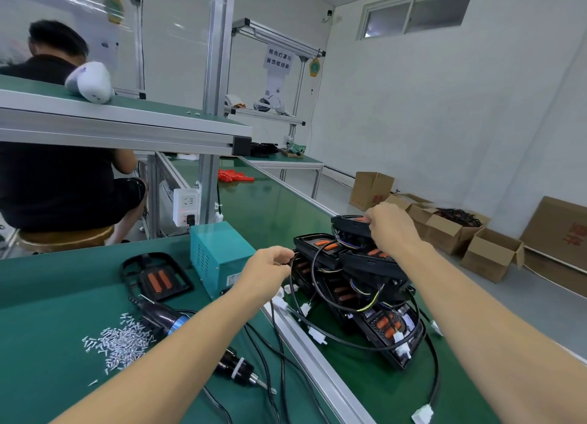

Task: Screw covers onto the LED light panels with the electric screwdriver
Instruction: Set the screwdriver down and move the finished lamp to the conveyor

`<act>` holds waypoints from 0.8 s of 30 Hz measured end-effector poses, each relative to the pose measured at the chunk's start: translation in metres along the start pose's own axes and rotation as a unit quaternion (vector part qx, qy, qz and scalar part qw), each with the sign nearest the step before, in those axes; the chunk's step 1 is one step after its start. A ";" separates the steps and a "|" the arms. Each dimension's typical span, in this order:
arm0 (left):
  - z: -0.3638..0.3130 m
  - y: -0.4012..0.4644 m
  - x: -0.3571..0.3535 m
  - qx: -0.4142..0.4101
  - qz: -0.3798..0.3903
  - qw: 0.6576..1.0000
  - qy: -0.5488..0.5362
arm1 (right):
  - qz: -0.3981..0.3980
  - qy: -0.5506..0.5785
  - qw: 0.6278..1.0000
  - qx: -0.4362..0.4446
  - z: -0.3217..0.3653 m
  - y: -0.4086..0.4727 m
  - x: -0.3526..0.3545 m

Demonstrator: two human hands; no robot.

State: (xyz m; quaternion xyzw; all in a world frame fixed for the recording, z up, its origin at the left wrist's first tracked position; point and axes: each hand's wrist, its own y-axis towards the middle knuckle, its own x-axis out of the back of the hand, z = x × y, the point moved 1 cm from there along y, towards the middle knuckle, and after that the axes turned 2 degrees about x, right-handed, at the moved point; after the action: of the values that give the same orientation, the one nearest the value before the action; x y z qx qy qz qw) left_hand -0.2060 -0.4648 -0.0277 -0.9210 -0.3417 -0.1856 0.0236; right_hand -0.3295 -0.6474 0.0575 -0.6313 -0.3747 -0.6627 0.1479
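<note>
Head view looks down my two bare forearms to a heap of LED light panels (359,283) on the green bench mat (57,299). My right hand (392,229) is curled over the near edge of the topmost panel (351,225), fingers wrapped round its black plastic rim, holding it just above the heap. My left hand (270,269) is at the heap's left side, fingers bent and pinching a thin black cable (313,274) that loops off the panels.

Those panels are black moulded plastic with oblong orange inserts, tangled in glossy black leads that end in small white plug connectors (317,334). I cannot count the panels exactly; they overlap too much.

Left of the heap stands one teal metal box (217,258) with a slotted side. Further left lies one single black cover (155,279), an open frame with two orange bars in its middle. In front of that cover, still left of the heap, the electric screwdriver (168,320) lies on its side under my left forearm, dark-bodied with a shiny blue band. Left of it spreads a loose scatter of small silver screws (122,344), too many to count.

Right of the heap, on the floor, are several open brown cardboard boxes (489,252). Well left of the heap, another person in dark clothes (54,182) sits on a round stool.
</note>
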 end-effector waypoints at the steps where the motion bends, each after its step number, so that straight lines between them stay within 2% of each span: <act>1: 0.001 0.000 0.000 0.002 0.000 1.000 -0.002 | -0.015 0.004 1.000 0.011 0.002 0.000 0.002; 4: 0.005 0.000 -0.002 0.007 0.003 1.000 -0.006 | -0.049 0.007 0.997 0.062 0.019 0.002 0.005; 7: 0.007 -0.001 -0.002 0.014 0.007 1.000 -0.008 | -0.028 -0.003 0.995 0.091 0.038 0.002 -0.005; 10: 0.009 -0.002 0.005 0.018 0.003 1.000 -0.009 | -0.005 0.008 0.996 0.091 0.036 0.002 -0.023; 15: 0.016 -0.004 0.011 0.031 -0.002 1.000 0.004 | -0.029 0.054 0.995 0.084 0.029 -0.001 -0.033; 18: 0.017 -0.005 0.010 0.028 0.006 1.000 0.000 | -0.016 0.059 0.995 0.074 0.028 -0.001 -0.032; 21: 0.017 -0.007 0.010 0.017 0.010 1.000 0.006 | -0.007 0.026 0.997 0.066 0.029 -0.001 -0.031; 24: 0.019 -0.008 0.013 -0.001 0.022 0.998 0.056 | 0.002 -0.017 0.997 0.079 0.039 -0.003 -0.030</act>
State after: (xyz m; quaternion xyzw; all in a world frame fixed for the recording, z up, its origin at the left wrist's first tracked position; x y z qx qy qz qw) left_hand -0.1961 -0.4475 -0.0411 -0.9163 -0.3196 -0.2367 0.0461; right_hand -0.2984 -0.6268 0.0253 -0.6293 -0.4268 -0.6204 0.1922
